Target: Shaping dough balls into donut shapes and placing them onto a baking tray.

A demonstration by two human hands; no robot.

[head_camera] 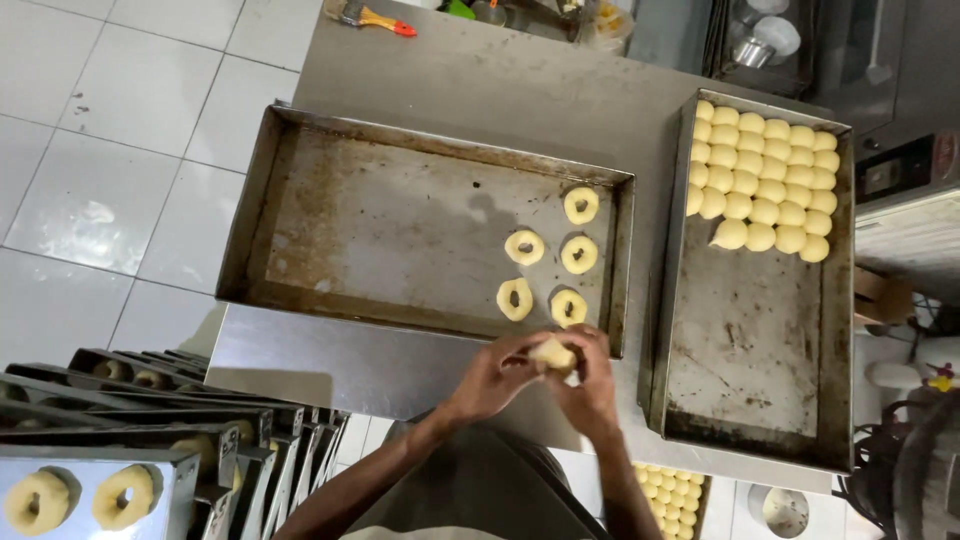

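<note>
Both my hands meet at the near edge of the steel table, pinching one pale dough piece (pixel 553 353) between them. My left hand (pixel 497 375) grips it from the left and my right hand (pixel 590 385) from the right. Just beyond them lies a large worn baking tray (pixel 380 215) with several ring-shaped dough pieces (pixel 548 262) grouped in its right end. To the right sits a second tray (pixel 750 340) whose far half is packed with several round dough balls (pixel 765 180).
The steel table (pixel 480 85) carries a brush with an orange handle (pixel 375 16) at its far edge. A rack of stacked trays (pixel 150 440) holding dough rings stands at the lower left. White floor tiles lie to the left. Another tray of small dough balls (pixel 670 490) sits below the table.
</note>
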